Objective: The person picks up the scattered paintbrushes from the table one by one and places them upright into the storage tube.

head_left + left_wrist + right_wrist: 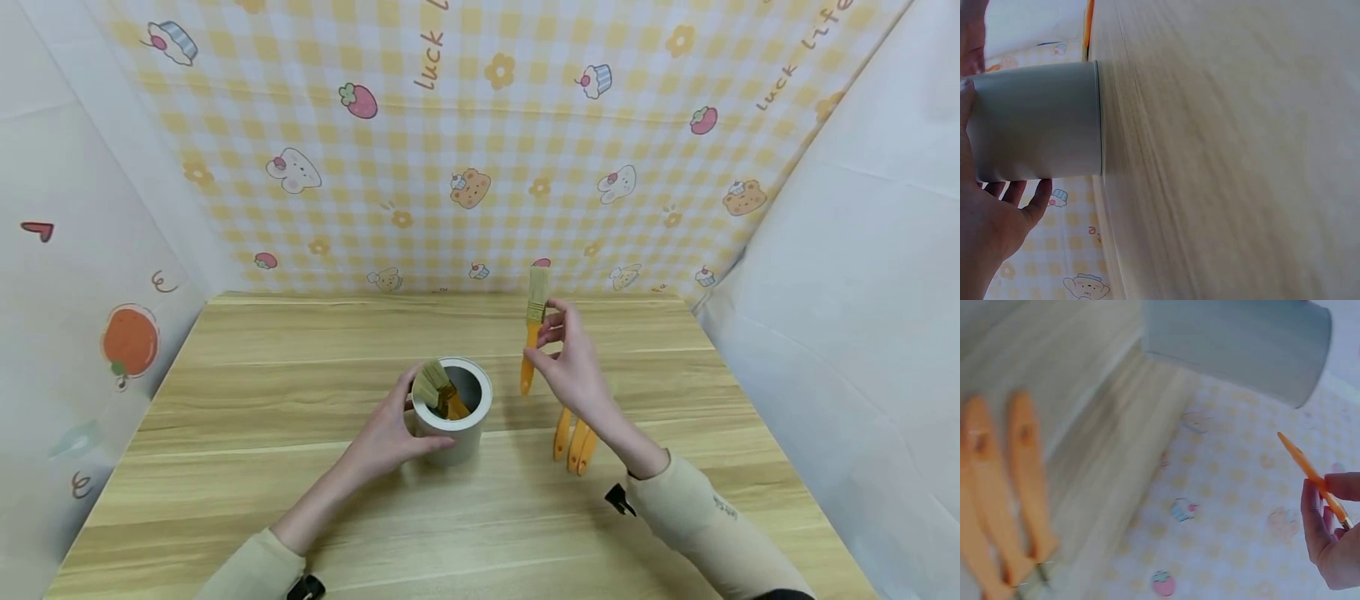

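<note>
My left hand (390,433) grips a round grey canister (459,446) from its left side, thumb across the front and fingers behind. The canister stands upright on the wooden table, its white rim facing up. Inside lean paintbrushes (433,385) with their pale bristles up against the left of the rim. To the right of the canister, my right hand (573,367) pinches another paintbrush (531,333) by its orange handle, bristles pointing up. In the right wrist view, the held brush's handle (1305,464) points toward the canister.
Three orange-handled paintbrushes (576,442) lie side by side on the table (300,367), partly hidden under my right forearm. A yellow checked cloth (420,150) hangs behind the table's back edge. White sheets (847,250) flank both sides.
</note>
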`<action>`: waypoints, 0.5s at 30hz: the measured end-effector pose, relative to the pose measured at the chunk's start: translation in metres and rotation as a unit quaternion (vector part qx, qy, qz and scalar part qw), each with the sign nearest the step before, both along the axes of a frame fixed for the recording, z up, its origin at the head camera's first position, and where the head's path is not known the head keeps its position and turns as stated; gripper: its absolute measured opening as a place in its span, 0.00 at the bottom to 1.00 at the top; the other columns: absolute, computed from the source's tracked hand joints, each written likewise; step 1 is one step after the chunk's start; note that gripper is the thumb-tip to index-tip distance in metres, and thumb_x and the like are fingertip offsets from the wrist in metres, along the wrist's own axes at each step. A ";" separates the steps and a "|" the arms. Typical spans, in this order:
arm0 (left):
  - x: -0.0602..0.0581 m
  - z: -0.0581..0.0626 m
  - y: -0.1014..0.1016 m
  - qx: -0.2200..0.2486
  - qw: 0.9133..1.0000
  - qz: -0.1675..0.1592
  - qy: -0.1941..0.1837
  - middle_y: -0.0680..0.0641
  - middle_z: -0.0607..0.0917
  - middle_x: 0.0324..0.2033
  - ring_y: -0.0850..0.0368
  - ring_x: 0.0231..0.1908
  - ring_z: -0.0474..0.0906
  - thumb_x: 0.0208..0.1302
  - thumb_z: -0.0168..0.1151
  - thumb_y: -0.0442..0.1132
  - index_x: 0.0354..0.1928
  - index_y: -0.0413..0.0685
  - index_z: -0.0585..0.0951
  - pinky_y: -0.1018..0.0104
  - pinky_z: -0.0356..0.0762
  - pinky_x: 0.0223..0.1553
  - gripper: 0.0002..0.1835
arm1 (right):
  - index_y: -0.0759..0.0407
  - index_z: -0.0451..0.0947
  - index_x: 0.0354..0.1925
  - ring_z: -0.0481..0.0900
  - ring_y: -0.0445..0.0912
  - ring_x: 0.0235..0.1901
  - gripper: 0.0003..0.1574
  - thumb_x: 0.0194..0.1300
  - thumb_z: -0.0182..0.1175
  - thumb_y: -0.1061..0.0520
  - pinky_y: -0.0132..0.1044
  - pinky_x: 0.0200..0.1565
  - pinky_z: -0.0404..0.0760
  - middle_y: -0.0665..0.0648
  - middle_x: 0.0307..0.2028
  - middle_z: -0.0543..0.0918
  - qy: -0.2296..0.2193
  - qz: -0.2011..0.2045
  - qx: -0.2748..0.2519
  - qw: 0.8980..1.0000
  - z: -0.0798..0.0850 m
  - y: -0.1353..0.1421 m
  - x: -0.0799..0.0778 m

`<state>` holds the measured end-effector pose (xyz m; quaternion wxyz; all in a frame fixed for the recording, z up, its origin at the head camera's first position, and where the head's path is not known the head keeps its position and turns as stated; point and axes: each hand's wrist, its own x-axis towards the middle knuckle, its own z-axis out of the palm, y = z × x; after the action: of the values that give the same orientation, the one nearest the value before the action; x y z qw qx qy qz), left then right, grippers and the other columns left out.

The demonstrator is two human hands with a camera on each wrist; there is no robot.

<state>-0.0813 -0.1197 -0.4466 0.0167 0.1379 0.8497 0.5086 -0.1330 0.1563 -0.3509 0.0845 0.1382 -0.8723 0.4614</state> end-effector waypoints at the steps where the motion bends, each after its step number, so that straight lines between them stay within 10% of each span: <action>1: 0.000 0.000 0.000 0.001 1.000 -0.001 -0.001 0.45 0.71 0.73 0.31 0.64 0.77 0.45 0.84 0.55 0.79 0.68 0.55 0.26 0.73 0.62 0.61 | 0.61 0.58 0.72 0.81 0.54 0.48 0.44 0.64 0.66 0.69 0.33 0.39 0.83 0.62 0.52 0.75 0.002 0.004 -0.012 1.000 0.004 -0.002 0.001; 15: 0.000 0.000 0.000 -0.002 1.000 -0.001 -0.012 0.45 0.72 0.72 0.32 0.64 0.77 0.47 0.84 0.55 0.79 0.67 0.54 0.25 0.71 0.63 0.61 | 0.61 0.61 0.66 0.83 0.52 0.41 0.29 0.72 0.60 0.67 0.34 0.33 0.88 0.64 0.48 0.79 0.057 0.091 -0.116 0.987 0.022 -0.044 0.011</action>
<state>-0.0818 -0.1193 -0.4462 0.0281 0.1326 0.8504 0.5084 -0.1217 0.1121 -0.3292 0.1077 0.2322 -0.7902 0.5568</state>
